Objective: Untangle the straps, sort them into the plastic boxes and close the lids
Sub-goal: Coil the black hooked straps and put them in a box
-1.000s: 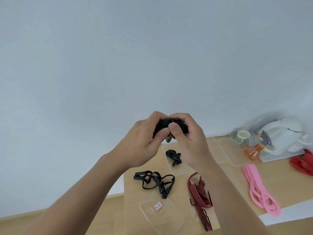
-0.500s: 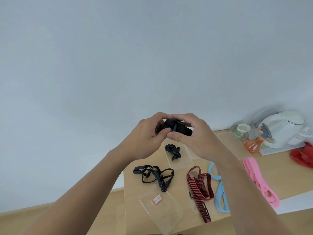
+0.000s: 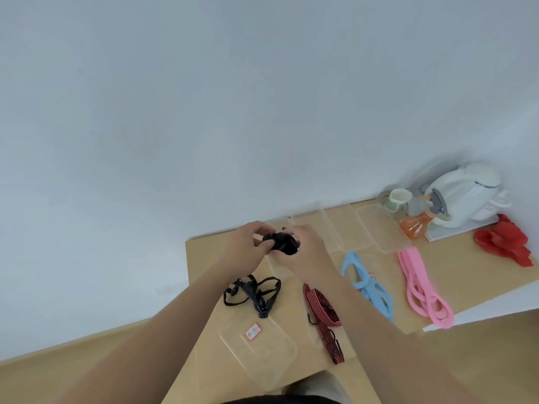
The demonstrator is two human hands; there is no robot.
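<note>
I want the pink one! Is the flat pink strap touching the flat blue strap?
Apart. Head view shows bare wooden table between the flat pink strap and flat blue strap.

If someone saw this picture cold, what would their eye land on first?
The left hand and right hand meet mid-frame, both gripping a bunched black strap above the wooden table. Next come the bright colours lying to their right: a blue strap, a pink strap, and a red cloth by the far right edge.

A small red-bordered label [image 3: 252,331] sits on the clear plastic lid [image 3: 259,349]; its writing is too blurred to read.
</note>
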